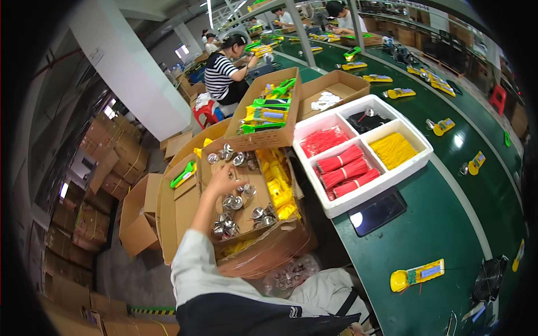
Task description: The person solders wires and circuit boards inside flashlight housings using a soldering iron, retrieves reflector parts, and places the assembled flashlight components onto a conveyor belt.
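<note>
My left hand (222, 180) reaches into a shallow cardboard tray (193, 204) at the middle left. Its thumb and fingers are apart, just above several shiny metal cup-shaped parts with thin wires. One cluster of metal cups (225, 225) lies below the hand, another pair (239, 159) above it. Whether the fingertips touch a cup is hard to see. Yellow plastic housings (278, 182) fill the strip along the tray's right side. At the lower edge shows a small patch of what looks like my right hand (354, 330); its fingers are hidden.
A white foam box (328, 208) holds red, black and yellow wires. Beside it lie a dark phone (378, 211) and a yellow device with a circuit board (417, 275) on the green bench (370, 252). A carton (296, 106) holds green and yellow devices. Behind it sits a co-worker (221, 73).
</note>
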`<state>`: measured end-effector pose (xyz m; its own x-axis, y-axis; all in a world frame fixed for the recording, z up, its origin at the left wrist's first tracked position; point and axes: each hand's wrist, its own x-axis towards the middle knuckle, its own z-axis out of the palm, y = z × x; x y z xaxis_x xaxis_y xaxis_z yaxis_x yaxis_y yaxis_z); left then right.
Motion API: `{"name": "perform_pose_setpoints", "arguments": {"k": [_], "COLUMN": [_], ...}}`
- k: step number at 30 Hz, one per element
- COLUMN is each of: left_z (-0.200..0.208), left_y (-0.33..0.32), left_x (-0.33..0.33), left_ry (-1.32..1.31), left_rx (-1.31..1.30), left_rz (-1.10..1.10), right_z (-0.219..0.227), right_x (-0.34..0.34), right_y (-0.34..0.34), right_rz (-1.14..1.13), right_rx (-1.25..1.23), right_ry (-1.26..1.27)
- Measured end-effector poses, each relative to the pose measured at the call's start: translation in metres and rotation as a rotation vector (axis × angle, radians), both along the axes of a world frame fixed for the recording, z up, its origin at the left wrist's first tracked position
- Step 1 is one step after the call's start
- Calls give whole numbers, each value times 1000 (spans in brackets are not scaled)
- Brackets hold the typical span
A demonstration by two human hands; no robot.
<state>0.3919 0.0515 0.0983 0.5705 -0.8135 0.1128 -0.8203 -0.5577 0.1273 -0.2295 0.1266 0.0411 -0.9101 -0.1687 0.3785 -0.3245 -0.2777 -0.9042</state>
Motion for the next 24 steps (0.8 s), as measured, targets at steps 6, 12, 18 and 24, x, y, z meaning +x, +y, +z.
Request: {"name": "perform_pose_setpoints", "arguments": {"k": [6,12,18,24], "left_z": [-68,-50,-71,-93], "left_y": [-62,-93,-85,-80], "left_x": [90,49,56,68], "left_ry": [-10,-39,-230,-169], "left_rx": [-94,88,-50,-68], "left_rz": [119,-112,-148,-29], "right_z": [-21,-20,-13,-11], "right_x": [-10,-5,20,23], "right_y": [8,9,-4,-9], "right_rz": [59,-85,115,168], "right_rx": [114,546,247,194], "right_ry": [51,515,54,67]}}
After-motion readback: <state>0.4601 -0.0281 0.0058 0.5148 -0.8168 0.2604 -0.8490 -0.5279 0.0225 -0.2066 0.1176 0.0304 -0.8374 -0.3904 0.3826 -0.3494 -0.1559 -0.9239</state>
